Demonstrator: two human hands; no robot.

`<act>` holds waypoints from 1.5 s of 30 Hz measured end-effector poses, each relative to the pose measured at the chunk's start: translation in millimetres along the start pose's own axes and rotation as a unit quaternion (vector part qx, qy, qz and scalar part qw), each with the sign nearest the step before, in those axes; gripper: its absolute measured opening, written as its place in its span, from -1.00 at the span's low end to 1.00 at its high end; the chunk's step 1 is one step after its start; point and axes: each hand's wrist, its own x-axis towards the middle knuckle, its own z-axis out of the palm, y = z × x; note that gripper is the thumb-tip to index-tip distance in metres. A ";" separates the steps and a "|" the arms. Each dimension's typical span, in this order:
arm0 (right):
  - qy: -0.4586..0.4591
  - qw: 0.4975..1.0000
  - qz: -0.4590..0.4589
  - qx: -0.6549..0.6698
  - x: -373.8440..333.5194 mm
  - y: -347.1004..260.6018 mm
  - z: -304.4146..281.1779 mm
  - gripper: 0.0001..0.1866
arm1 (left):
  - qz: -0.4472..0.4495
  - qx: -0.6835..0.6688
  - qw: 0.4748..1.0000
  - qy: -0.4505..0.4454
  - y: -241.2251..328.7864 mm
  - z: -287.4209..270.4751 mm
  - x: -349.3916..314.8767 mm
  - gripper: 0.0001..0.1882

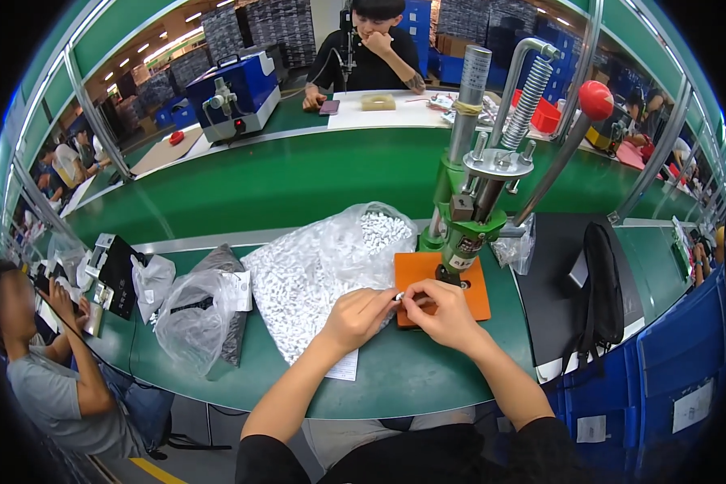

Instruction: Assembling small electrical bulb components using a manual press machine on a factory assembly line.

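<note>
My left hand (357, 316) and my right hand (440, 313) meet over the front left part of an orange base plate (476, 298). Both are closed in a pinch around a small white part (399, 297), whose exact kind is too small to tell. Behind my right hand rises a green hand press (464, 242) with a red-knobbed lever (596, 101). Left of my hands lies a large clear bag (286, 270) full of small white pieces, its mouth open at the upper right. A printed paper sticks out from under the bag.
Further left is a clear bag of dark small parts (210, 315). To the right, a black pouch (601, 282) lies on a black mat (548, 323). Across the green divider (331, 173) sits a person beside a blue machine (234, 97); another person (64, 371) works at the left.
</note>
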 end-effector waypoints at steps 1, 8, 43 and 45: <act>-0.004 1.000 -0.002 -0.001 -1.2 1.4 0.3 -0.88 | 0.001 -0.004 1.000 0.004 -0.6 1.2 -0.6 -0.78; -0.026 1.000 0.007 -0.008 -0.8 1.0 -4.6 -0.89 | 0.016 0.000 1.000 -0.023 -3.5 3.2 -2.8 -0.76; -0.035 0.973 0.171 0.153 -6.7 9.4 2.6 -0.81 | -0.157 -0.088 0.983 -0.020 4.2 2.8 -0.7 -0.76; -0.033 0.963 0.191 0.187 -6.3 9.5 1.8 -0.81 | -0.175 -0.091 0.980 -0.029 5.0 2.9 -1.5 -0.78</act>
